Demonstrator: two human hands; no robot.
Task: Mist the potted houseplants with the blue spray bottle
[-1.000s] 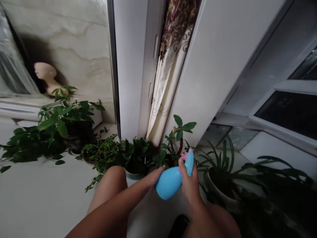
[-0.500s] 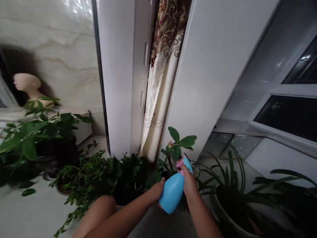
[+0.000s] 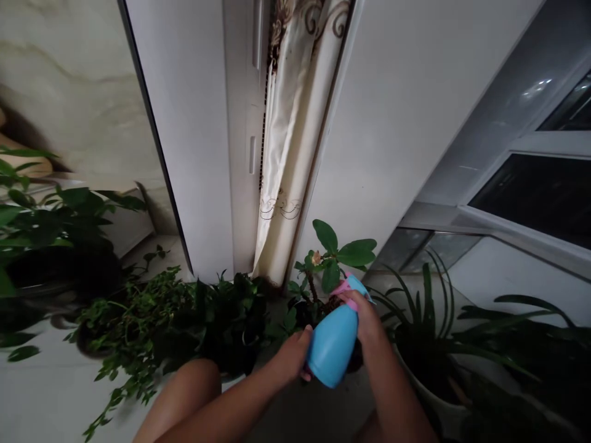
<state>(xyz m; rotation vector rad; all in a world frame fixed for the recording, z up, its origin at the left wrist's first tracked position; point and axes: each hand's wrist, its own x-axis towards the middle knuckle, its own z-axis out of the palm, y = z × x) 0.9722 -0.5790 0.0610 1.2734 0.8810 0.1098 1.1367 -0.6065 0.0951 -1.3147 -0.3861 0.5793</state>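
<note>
Tilted in front of me is a blue spray bottle (image 3: 333, 344) with a pink and blue spray head (image 3: 354, 288). My right hand (image 3: 364, 311) is closed around its neck, with fingers at the pink trigger. Against the bottle's lower left side, my left hand (image 3: 298, 355) grips the body; some of its fingers are hidden behind it. Just beyond the spray head stands a small potted plant (image 3: 330, 275) with broad green leaves and a thick brown stem. Its pot is mostly hidden by the bottle and my hands.
Leafy potted plants (image 3: 133, 326) line the floor to the left. On the right stands a long-leaved plant (image 3: 427, 314) in a pale pot (image 3: 431, 397). A cream curtain (image 3: 289, 184) hangs between white panels (image 3: 392, 123). My bent knee (image 3: 196, 381) is at the lower left.
The spray bottle and both hands have shifted slightly right in view, and the bottle leans more to the right. My view has tipped down and closer to the plants.
</note>
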